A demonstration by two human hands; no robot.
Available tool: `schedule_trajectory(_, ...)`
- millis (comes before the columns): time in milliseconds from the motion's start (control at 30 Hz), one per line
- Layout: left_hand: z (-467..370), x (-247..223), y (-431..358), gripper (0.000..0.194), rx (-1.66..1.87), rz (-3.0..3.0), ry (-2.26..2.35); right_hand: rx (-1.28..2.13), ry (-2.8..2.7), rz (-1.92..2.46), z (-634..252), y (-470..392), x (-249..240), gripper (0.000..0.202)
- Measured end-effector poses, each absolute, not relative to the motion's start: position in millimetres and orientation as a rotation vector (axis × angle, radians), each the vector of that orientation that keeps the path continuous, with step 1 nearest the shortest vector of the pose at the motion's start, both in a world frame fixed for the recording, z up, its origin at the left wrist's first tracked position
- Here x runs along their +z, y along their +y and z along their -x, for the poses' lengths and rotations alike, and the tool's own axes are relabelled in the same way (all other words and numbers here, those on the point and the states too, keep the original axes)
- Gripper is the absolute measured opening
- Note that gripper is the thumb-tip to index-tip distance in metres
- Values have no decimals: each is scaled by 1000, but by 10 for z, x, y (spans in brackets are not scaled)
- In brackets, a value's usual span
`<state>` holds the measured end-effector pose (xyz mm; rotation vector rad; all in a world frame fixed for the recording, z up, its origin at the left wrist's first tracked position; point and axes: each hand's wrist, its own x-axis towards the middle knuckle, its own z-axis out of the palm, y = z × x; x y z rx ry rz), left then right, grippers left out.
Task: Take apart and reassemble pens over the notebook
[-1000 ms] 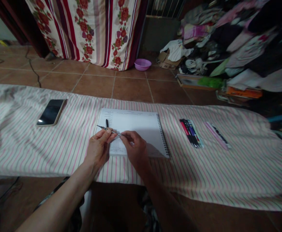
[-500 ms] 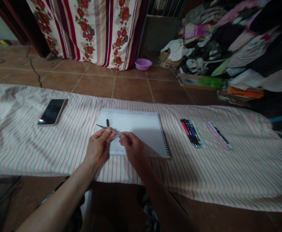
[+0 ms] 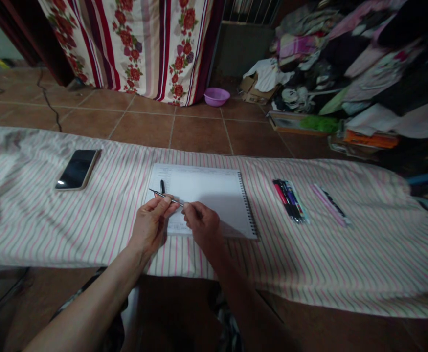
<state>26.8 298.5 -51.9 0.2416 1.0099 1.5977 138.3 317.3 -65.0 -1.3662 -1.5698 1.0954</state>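
Observation:
Above the left part of an open spiral notebook (image 3: pixel 214 190), my left hand (image 3: pixel 154 217) pinches a thin dark pen part (image 3: pixel 156 193) whose narrow tip points to the upper left. My right hand (image 3: pixel 201 220) is closed on the other end of the same slim piece, near the notebook's middle. Whether it is one piece or two joined ones is too small to tell. A short black cap-like piece (image 3: pixel 163 186) lies on the page just beyond my left fingers.
A phone (image 3: pixel 78 169) lies at the left on the striped cloth (image 3: pixel 118 195). Right of the notebook are a group of pens (image 3: pixel 289 200) and a pink pen (image 3: pixel 327 205) beside a dark one. Beyond, on the floor, stands a purple basin (image 3: pixel 216 97) near piled clothes (image 3: pixel 346 58).
Both hands have shifted very slightly to the right with the thin piece. The rest of the scene shows only a small camera shift.

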Motion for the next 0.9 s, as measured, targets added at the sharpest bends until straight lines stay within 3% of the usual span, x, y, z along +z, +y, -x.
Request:
schedule_trajectory(167,-246,-500,2996,6,1616,-204,1023,1396,-1413,1267,-1397,3183,-662,40)
schedule_trajectory(367,-193,-501,3047,16,1670,-152,1050,1256,-1377,1148,-1411,3210,-742,32)
schedule_trajectory(600,-203,-524,3037,14,1672,-170,1031,1023,-1471,1142,-1414,3204,-734,13)
schedule_trajectory(900,-218,-492,3022,14,1634,-165,992,903,-1545,1186,-1425,3184,-668,8)
